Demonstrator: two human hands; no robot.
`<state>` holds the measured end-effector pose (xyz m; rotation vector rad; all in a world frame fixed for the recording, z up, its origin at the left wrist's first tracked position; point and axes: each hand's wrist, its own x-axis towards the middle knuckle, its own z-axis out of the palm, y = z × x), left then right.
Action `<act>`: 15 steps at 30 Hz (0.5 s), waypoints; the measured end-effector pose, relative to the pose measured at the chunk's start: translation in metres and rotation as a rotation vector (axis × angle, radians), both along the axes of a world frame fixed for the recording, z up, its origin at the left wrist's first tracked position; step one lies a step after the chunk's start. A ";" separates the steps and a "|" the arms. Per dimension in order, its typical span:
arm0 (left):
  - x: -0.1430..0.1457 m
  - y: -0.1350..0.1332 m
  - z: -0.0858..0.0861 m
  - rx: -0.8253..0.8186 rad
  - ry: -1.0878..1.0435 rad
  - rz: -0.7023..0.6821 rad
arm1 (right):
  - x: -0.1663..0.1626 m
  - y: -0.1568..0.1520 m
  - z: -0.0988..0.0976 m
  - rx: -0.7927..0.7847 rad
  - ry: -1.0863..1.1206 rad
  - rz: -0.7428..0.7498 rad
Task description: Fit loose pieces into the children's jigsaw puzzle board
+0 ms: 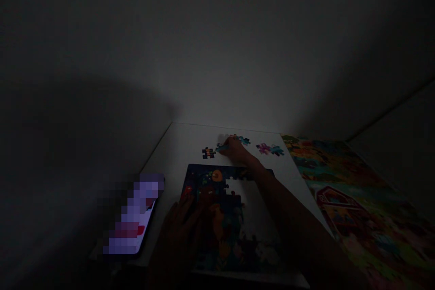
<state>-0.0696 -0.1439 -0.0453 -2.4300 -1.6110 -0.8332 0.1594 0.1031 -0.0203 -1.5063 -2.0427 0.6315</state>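
A partly assembled jigsaw puzzle (217, 217) with a dark blue picture lies on the white table (176, 149). Its left side is filled with pieces, while a pale gap shows toward the right. My left hand (181, 224) rests on the puzzle's left edge, fingers stretched out, holding nothing. Beyond the far edge of the puzzle reaches my right hand (234, 148), its fingers closed on a bluish puzzle piece (222, 148). An orange-and-dark loose piece (208, 152) lies just left of it. Other loose pieces (243, 139) sit behind that hand. Dim light blurs the details.
Pink and teal pieces (270, 149) lie at the table's far right. A lit phone (136, 222), partly pixelated, is along the left edge. Colourful farm-picture sheets (343, 199) cover the right side. A plain wall (224, 77) rises behind the table.
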 end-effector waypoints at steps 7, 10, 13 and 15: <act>0.002 0.001 0.003 -0.044 -0.084 -0.037 | 0.043 -0.065 0.022 -0.205 0.411 -0.011; 0.004 0.001 0.006 -0.065 -0.076 -0.038 | 0.060 -0.109 0.031 -0.343 0.479 0.047; 0.005 0.002 0.008 -0.076 -0.063 -0.034 | 0.069 -0.135 0.031 -0.348 0.543 0.026; 0.006 0.002 0.008 -0.083 -0.055 -0.026 | 0.071 -0.138 0.027 -0.327 0.565 0.009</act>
